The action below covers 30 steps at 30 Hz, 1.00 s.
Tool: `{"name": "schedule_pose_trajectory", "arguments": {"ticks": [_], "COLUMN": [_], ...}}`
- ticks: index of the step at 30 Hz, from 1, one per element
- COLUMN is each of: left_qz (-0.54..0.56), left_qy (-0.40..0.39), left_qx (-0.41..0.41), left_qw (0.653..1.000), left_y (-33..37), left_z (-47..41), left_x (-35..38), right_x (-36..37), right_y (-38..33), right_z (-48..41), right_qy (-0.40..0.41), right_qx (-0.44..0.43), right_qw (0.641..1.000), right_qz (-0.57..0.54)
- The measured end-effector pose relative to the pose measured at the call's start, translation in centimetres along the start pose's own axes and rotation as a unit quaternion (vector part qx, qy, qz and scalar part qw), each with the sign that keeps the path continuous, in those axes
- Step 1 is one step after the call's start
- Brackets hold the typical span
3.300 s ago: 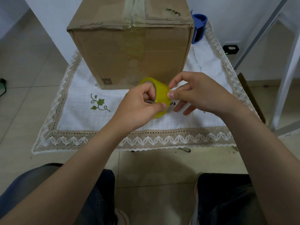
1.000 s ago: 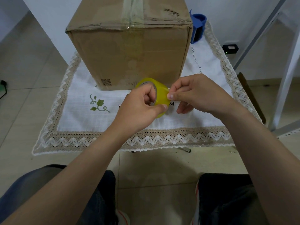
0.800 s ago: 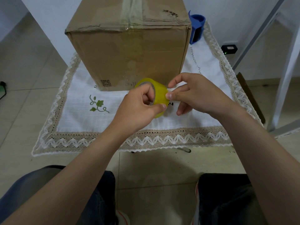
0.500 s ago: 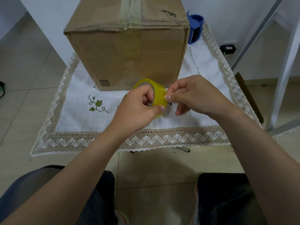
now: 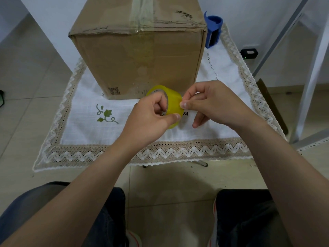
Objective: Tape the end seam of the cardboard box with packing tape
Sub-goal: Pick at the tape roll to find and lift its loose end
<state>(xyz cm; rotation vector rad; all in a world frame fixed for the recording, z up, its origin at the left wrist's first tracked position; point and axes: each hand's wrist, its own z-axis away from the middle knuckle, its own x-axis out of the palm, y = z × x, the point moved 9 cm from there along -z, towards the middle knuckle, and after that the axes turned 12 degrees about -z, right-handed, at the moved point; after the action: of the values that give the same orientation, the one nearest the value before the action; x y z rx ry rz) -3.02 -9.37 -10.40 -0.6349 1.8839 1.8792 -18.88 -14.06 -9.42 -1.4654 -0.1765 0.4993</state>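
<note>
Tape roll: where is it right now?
In the head view the tape roll sits mid-frame, held in the left hand just in front of the box, above the white cloth; the right hand pinches at its right edge.

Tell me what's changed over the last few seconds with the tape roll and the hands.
Very little. The left hand keeps its grip on the yellow tape roll, fingers through the core, while the right hand goes on picking at the roll's outer face, its fingers curling and spreading slightly. No tape has been pulled free. The cardboard box and blue dispenser stayed put.
</note>
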Motion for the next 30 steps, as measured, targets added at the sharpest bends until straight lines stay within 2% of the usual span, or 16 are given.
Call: {"name": "schedule_pose_trajectory", "arguments": {"ticks": [9,17,23,30], "left_qz": [-0.008,-0.041,-0.046,-0.070], "left_qy": [0.043,0.019,-0.002,-0.006], "left_qx": [0.042,0.062,0.071,0.072], "left_qw": [0.998,0.997,0.996,0.995], "left_y": [0.9,1.0,1.2,1.7], "left_z": [0.1,0.2,0.5,0.7], "left_x": [-0.8,-0.3,0.2,0.4], "right_x": [-1.1,-1.5,-0.9,-0.5], "right_y": [-2.4,-3.0,-3.5,-3.1], "right_z": [0.5,0.6,0.8,0.7], "right_qy": [0.086,0.093,0.077,0.062], "right_qx": [-0.088,-0.100,-0.143,-0.126], "right_qw": [0.989,0.981,0.967,0.976], "right_qz": [0.085,0.137,0.198,0.168]}}
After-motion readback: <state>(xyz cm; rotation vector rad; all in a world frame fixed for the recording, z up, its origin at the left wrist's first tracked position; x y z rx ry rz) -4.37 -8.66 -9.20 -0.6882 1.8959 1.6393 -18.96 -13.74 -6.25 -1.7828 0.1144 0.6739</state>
